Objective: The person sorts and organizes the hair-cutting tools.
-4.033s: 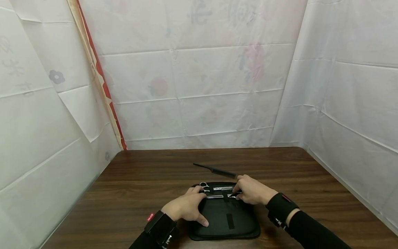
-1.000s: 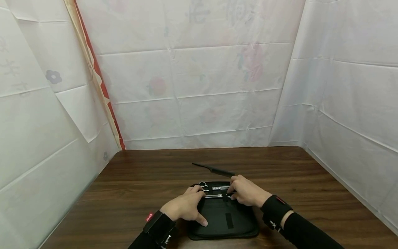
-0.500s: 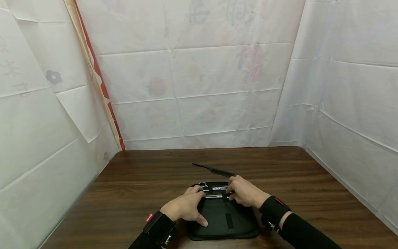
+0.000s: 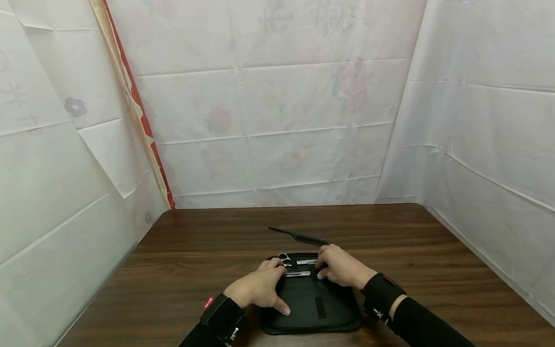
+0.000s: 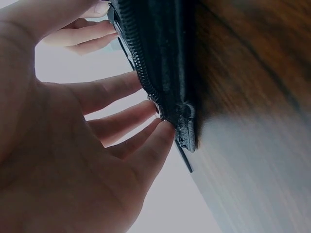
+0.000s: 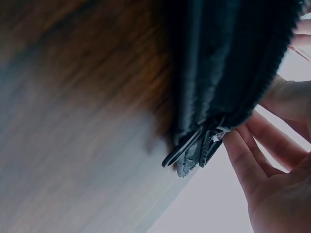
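Note:
A black zip case lies unfolded on the table, with silver scissors and a second silver pair lying across its far part. My left hand rests on the case's left side, fingers spread over the scissors' left ends and thumb lower on the case. Its fingertips reach over the zipped edge in the left wrist view. My right hand is at the right side, thumb and fingers pinching the right end of the nearer scissors, which they hide. In the right wrist view, fingers bend over the case's edge by the zip pull.
A black tail comb lies just beyond the case, its right end near my right knuckles. The brown wooden table is bounded by white patterned sheets at the back and both sides.
Since the oldest frame my right hand has shifted slightly left and now covers the nearer scissors' right end. The left hand stays on the case, and the comb lies as before.

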The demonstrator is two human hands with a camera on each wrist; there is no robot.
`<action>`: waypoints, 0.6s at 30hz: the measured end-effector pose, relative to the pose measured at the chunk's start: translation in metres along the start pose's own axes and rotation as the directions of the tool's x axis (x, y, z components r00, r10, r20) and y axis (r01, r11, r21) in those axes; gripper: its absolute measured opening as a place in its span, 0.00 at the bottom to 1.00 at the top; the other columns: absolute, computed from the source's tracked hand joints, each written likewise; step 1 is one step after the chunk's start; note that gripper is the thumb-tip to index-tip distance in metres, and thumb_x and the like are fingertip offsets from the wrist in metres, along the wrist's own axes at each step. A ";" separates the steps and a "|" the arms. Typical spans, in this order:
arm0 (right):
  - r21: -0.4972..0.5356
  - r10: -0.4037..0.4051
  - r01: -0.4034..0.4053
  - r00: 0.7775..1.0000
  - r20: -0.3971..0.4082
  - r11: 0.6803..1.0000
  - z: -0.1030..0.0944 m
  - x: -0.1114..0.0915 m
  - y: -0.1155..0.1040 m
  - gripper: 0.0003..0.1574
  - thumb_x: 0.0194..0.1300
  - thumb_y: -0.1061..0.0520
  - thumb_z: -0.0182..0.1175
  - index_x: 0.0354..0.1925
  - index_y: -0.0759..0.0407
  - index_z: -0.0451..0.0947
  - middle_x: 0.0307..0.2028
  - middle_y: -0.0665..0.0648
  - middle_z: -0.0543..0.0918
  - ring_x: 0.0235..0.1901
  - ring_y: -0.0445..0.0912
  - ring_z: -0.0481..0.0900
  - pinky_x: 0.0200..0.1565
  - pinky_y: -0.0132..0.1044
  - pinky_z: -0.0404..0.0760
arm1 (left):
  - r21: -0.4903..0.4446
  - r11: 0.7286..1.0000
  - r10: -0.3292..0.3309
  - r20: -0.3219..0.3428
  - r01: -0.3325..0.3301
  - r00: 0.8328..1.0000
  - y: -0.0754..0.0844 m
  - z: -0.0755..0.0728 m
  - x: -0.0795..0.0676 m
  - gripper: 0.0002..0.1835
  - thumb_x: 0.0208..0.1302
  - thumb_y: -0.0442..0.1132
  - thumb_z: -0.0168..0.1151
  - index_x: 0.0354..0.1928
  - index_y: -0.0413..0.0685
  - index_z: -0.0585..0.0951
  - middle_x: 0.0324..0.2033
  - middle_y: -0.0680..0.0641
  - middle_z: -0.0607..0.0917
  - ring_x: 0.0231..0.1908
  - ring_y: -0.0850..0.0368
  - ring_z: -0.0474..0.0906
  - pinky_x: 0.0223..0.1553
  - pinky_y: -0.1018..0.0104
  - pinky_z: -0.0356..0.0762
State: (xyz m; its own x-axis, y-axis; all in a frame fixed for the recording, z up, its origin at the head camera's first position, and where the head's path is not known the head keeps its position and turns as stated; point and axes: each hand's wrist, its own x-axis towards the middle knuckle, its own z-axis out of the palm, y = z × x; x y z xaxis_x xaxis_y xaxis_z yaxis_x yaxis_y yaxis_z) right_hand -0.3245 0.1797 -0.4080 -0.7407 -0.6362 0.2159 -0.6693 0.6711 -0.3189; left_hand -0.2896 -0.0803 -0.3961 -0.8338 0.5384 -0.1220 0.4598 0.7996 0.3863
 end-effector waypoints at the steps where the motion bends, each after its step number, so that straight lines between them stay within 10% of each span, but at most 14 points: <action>1: 0.003 0.002 -0.002 1.000 -0.002 1.000 0.000 0.000 0.000 0.08 0.63 0.63 0.71 0.42 0.62 0.89 0.36 0.49 0.79 0.42 0.50 0.78 0.44 0.42 0.81 | -0.001 1.000 0.000 -0.001 0.000 1.000 0.000 0.000 0.000 0.45 0.45 0.56 0.83 0.64 0.44 0.77 0.68 0.45 0.68 0.69 0.44 0.62 0.63 0.47 0.71; 18: 0.071 0.050 -0.057 0.993 0.103 0.996 -0.011 -0.004 0.004 0.12 0.66 0.62 0.69 0.48 0.62 0.86 0.43 0.50 0.78 0.41 0.46 0.76 0.41 0.41 0.78 | -0.010 1.000 -0.002 0.001 0.002 1.000 0.000 0.000 -0.001 0.46 0.45 0.56 0.83 0.65 0.45 0.77 0.68 0.45 0.67 0.70 0.44 0.61 0.63 0.46 0.71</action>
State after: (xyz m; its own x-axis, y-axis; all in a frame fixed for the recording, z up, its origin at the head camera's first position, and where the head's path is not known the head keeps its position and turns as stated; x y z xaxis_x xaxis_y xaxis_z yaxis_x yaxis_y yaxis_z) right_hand -0.3248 0.1887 -0.4003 -0.7631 -0.6379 0.1033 -0.6199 0.6775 -0.3958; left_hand -0.2893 -0.0808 -0.3960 -0.8345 0.5369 -0.1236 0.4551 0.7982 0.3948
